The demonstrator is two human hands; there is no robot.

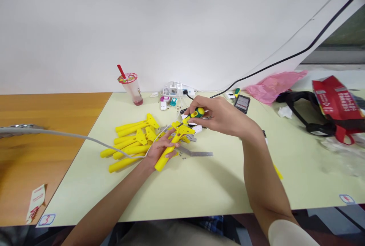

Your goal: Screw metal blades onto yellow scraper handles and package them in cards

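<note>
My left hand [159, 149] is wrapped round a yellow plastic handle [167, 155] with a flared, holed head, tilted up and away from me. My right hand [219, 115] grips a green-and-yellow screwdriver [196, 113], its shaft pointing down and left at the handle's head. Whether the tip sits in a screw is too small to tell. Several similar yellow handles [125, 164] lie in a pile left of my left hand. Below the hands, a bent grey metal strip [201, 154] rests on the table beside small screws [184, 158].
A drink cup [134, 90] with a red straw stands at the back left. Behind the hands is a power strip [186, 91] with cables. A phone-like device [242, 103], pink plastic bag [273, 86], black strap [299, 115] and red bag [338, 103] lie rightward. A grey cable [94, 138] crosses the left side.
</note>
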